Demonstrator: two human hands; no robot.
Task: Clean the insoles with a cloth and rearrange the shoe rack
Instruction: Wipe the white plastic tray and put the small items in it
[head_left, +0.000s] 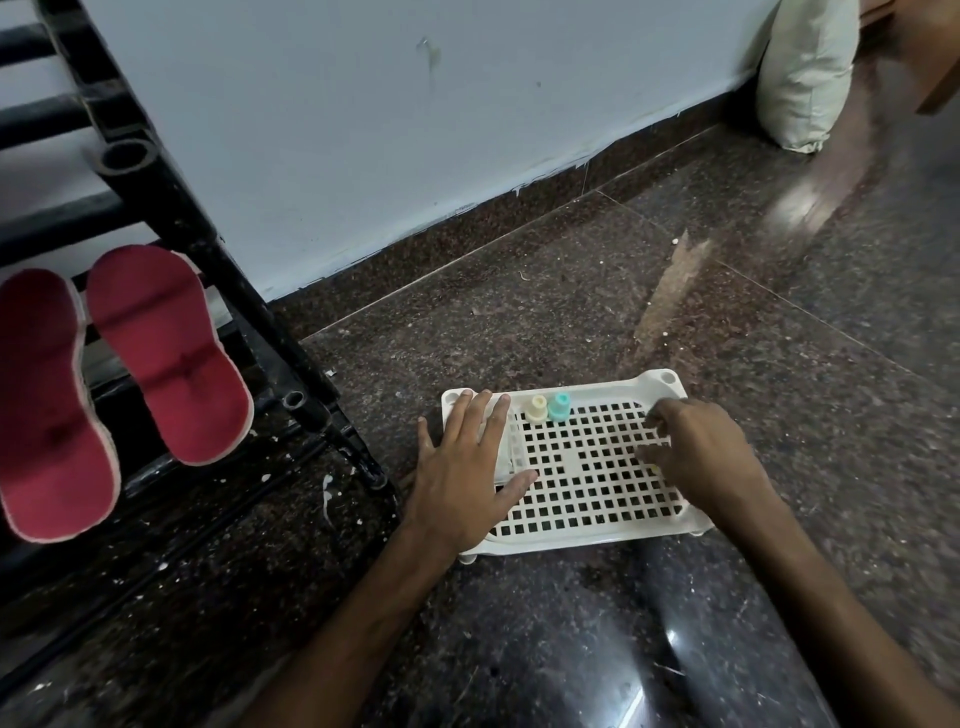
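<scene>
Left hand (467, 467) lies flat, fingers apart, on the white tray's (660, 382) left edge, right hand (701, 452) curled, grip unclear through blur, beside two small bottles (548, 408), with two red insoles (166, 353) on the rack (249, 301) at left.

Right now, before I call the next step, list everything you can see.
insoles: two, red, side by side on the rack, left
shoe rack: one, black, against the wall, left
tray: one, white, perforated, on the floor, centre
cream peg: one, tray's far edge
teal peg: one, beside the cream one
sack: one, pale, leaning on the wall, upper right
floor: dark speckled stone
wall: pale blue
hands: left hand flat on the tray's left end; right hand curled over its right side, blurred
</scene>
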